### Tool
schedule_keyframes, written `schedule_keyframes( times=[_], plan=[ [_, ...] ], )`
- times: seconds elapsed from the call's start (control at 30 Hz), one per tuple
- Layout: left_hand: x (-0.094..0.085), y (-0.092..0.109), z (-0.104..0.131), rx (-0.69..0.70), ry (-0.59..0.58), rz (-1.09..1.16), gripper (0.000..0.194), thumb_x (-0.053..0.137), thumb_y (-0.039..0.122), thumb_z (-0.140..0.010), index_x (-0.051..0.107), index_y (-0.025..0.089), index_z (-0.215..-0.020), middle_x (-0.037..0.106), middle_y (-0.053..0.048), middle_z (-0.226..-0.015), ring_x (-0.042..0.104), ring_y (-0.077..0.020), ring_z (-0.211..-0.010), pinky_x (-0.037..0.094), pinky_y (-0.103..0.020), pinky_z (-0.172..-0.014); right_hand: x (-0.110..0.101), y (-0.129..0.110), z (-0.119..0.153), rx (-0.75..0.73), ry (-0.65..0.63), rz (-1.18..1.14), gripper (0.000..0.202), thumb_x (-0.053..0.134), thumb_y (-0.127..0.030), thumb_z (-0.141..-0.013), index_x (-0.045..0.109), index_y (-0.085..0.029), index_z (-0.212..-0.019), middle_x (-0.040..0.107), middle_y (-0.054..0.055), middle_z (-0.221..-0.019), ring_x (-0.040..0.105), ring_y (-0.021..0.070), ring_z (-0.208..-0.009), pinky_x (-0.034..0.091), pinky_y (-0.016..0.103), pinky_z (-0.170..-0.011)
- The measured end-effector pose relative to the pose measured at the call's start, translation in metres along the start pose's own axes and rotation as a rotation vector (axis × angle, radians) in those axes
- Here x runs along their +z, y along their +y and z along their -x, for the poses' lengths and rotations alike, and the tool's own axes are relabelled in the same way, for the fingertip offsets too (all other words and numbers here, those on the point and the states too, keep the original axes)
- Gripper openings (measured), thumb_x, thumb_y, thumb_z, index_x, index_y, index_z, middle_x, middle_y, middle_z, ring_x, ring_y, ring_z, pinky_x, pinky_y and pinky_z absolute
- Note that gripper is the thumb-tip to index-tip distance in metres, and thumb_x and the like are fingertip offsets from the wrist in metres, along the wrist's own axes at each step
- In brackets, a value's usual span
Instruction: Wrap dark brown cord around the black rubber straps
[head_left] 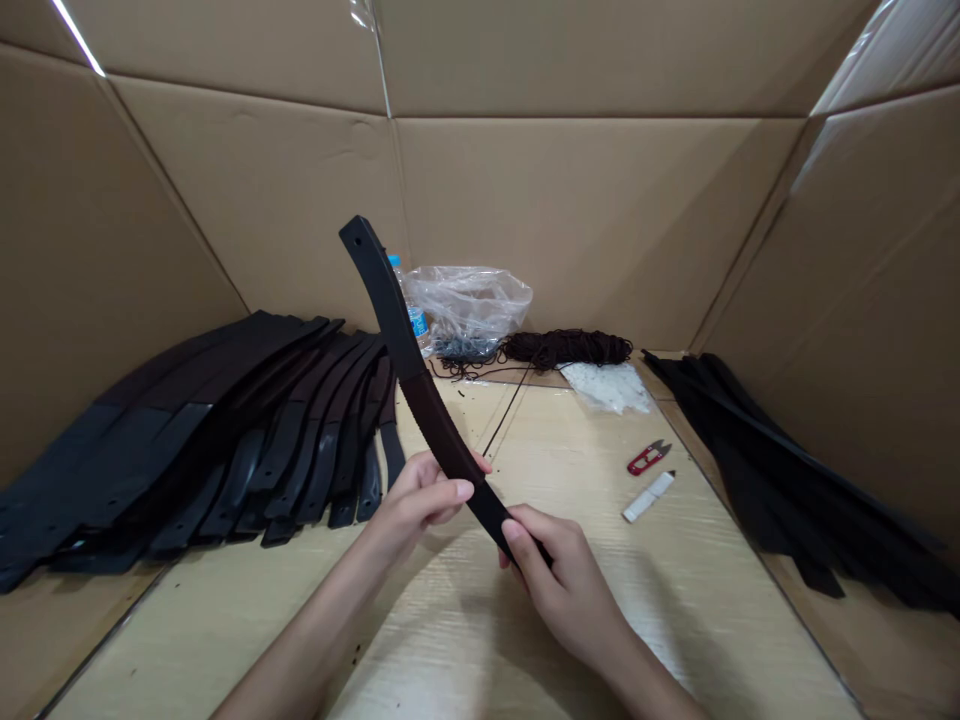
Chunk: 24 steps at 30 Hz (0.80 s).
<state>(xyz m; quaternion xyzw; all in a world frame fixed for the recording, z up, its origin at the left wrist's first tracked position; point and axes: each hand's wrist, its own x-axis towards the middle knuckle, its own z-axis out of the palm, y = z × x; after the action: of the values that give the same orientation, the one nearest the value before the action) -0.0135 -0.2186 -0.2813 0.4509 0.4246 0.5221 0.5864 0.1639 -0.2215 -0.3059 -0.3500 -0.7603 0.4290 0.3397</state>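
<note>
A curved black strip (386, 310) with a hole near its top end is held up at a slant over the table. Dark brown cord is wound closely around its middle section. My left hand (431, 497) is closed at the lower edge of the winding, thumb in front and fingers partly hidden behind. My right hand (551, 570) grips the strip's lower end between thumb and fingers. From near my left fingertips a length of brown cord (508, 412) runs back to a loose cord bundle (568, 348).
Several cord-wrapped strips (247, 420) are piled on the left; bare black strips (750, 470) lie on the right. Red thread snips (649, 457) and a white stick-like item (649, 497) rest on the table. A plastic bag (469, 300) and bottle (417, 318) stand behind. Cardboard walls (585, 200) surround everything.
</note>
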Motion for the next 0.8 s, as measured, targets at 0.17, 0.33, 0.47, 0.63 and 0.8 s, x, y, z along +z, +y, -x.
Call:
schedule_keyframes(
  times=[0.17, 0.33, 0.47, 0.63, 0.8],
  plan=[
    [-0.001, -0.001, -0.002, -0.025, 0.027, -0.031, 0.035, 0.075, 0.037, -0.059, 0.064, 0.012, -0.081, 0.03, 0.01, -0.044, 0.016, -0.0026, -0.039, 0.006, -0.021, -0.041, 0.001, 0.0, 0.001, 0.003, -0.001, -0.004, 0.038, 0.036, -0.036, -0.097, 0.05, -0.018, -0.067, 0.045, -0.003, -0.056, 0.044, 0.0111, -0.053, 0.031, 0.024, -0.057],
    [0.0, 0.001, -0.002, -0.04, 0.047, -0.082, 0.034, 0.076, 0.035, -0.055, 0.065, 0.012, -0.077, 0.033, 0.009, -0.044, 0.018, -0.0028, -0.039, 0.008, -0.02, -0.041, 0.002, 0.0, 0.001, -0.027, 0.006, -0.007, 0.037, 0.036, -0.033, -0.097, 0.05, -0.017, -0.067, 0.047, -0.002, -0.059, 0.045, 0.0109, -0.056, 0.031, 0.023, -0.056],
    [0.005, 0.002, -0.001, -0.019, 0.062, -0.107, 0.026, 0.078, 0.028, -0.051, 0.067, 0.012, -0.069, 0.044, 0.006, -0.046, 0.029, -0.0041, -0.042, 0.017, -0.019, -0.042, 0.002, 0.0, 0.001, -0.044, 0.012, -0.015, 0.036, 0.037, -0.032, -0.097, 0.049, -0.017, -0.067, 0.047, -0.002, -0.059, 0.045, 0.0105, -0.055, 0.031, 0.022, -0.055],
    [0.01, 0.003, 0.0, -0.037, 0.029, -0.054, 0.02, 0.078, 0.023, -0.05, 0.069, 0.014, -0.065, 0.058, 0.001, -0.054, 0.047, -0.0095, -0.05, 0.035, -0.02, -0.049, 0.001, 0.0, 0.001, -0.055, 0.018, -0.014, 0.036, 0.037, -0.032, -0.097, 0.05, -0.017, -0.067, 0.046, -0.003, -0.058, 0.044, 0.0101, -0.055, 0.031, 0.022, -0.056],
    [0.006, 0.005, -0.003, 0.009, 0.008, -0.077, 0.019, 0.08, 0.019, -0.048, 0.072, 0.013, -0.064, 0.054, 0.003, -0.046, 0.041, -0.0065, -0.044, 0.034, -0.019, -0.047, -0.001, 0.001, 0.002, 0.009, 0.012, -0.037, 0.039, 0.037, -0.036, -0.097, 0.051, -0.017, -0.066, 0.044, -0.004, -0.055, 0.042, 0.0094, -0.051, 0.031, 0.023, -0.055]
  ],
)
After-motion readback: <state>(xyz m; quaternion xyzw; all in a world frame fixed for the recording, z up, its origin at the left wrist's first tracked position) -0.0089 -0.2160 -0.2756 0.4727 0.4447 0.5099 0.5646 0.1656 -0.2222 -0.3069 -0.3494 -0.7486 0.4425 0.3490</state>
